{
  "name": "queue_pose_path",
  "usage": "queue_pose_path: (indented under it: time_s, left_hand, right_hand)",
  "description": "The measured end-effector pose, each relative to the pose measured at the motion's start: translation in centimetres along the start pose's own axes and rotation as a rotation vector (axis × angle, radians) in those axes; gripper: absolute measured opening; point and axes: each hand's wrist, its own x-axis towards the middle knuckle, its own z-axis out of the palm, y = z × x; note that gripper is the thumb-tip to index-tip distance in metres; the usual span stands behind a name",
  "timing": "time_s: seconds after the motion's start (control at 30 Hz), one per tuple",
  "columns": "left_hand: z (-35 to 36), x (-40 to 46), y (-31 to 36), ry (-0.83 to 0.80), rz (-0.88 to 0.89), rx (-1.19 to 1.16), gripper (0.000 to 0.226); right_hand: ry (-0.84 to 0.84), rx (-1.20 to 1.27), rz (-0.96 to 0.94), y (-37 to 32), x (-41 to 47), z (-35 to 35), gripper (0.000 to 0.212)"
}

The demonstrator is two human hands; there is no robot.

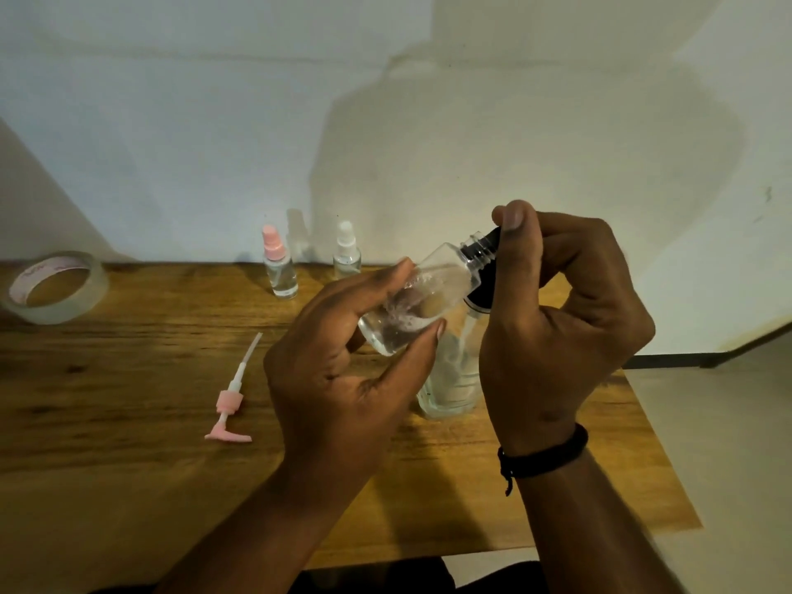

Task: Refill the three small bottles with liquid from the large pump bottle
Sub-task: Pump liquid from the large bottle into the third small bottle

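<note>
Your left hand (343, 349) grips the small clear plastic bottle (422, 300), tilted in the air with a little liquid inside, directly above the large clear bottle (454, 379) standing on the wooden table (128, 379). Your right hand (557, 302) pinches a black cap (493, 242) at its threaded neck. This looks like capping or uncapping; which, I cannot tell. Next, keep the neck steady while twisting. Behind the large bottle stand the pink-capped (280, 267) and white-capped spray bottles (346, 252); its pink pump (231, 400) lies to its left.

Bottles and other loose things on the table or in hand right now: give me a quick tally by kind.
Small bottles: 3, pink-capped bottle, white-capped bottle, tilted bottle held in the left hand, black cap at the right hand
Large bottle: 1
Pink pump, lying loose: 1
Tape roll: 1
Total: 6
</note>
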Motion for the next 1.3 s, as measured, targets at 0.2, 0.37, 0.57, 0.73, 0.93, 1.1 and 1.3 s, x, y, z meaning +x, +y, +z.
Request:
queue_pose_path:
  time_s: [0.2, 0.37, 0.57, 0.73, 0.93, 1.1, 1.3]
  left_hand:
    - [-0.09, 0.18, 0.14, -0.003, 0.004, 0.008, 0.046]
    - [-0.08, 0.17, 0.24, -0.014, 0.012, 0.021, 0.046]
    - [-0.07, 0.36, 0.25, 0.004, 0.029, 0.026, 0.047]
    - [-0.11, 0.25, 0.24, -0.002, 0.011, 0.005, 0.046]
    - [-0.11, 0.29, 0.29, -0.008, 0.016, 0.008, 0.046]
    - [0.04, 0.14, 0.19, -0.002, 0.002, -0.007, 0.046]
    - [-0.09, 0.27, 0.09, -0.002, 0.008, 0.017, 0.046]
  right_hand:
    - [0.008, 0.013, 0.009, -0.12, -0.16, 0.1, 0.027]
    - [0.0, 0.004, 0.022, 0.09, -0.01, -0.04, 0.029]
    - [0.048, -0.009, -0.025, -0.46, -0.16, 0.16, 0.023]
    - [0.029, 0.005, -0.018, -0.31, -0.05, 0.09, 0.021]
    - [0.044, -0.016, -0.041, -0.58, 0.03, 0.06, 0.024]
    - [0.026, 0.006, -0.029, -0.15, 0.04, 0.01, 0.021]
    - [0.017, 0.021, -0.019, -0.47, 0.14, 0.07, 0.018]
